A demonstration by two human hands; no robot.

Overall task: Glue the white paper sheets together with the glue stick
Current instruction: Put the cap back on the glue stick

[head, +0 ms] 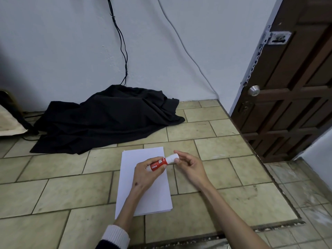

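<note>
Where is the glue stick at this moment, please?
In the head view the glue stick is held above the white paper sheets, its red body in the left hand, the right hand pinching its white cap.

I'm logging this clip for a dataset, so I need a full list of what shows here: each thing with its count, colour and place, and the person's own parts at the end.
glue stick: one, red body with white cap, held over the paper
white paper sheets: one stack, white, flat on the floor, centre
black cloth: one, black, heaped on the floor by the wall
cables: a few, black and white, hanging down the wall
door: one, dark brown wood, right, with a silver knob and chain
tiled floor: beige tiles
object at left edge: one, cream and black, cut off, unclear
left hand: grips the red body
right hand: fingertips pinch the white cap end
</note>
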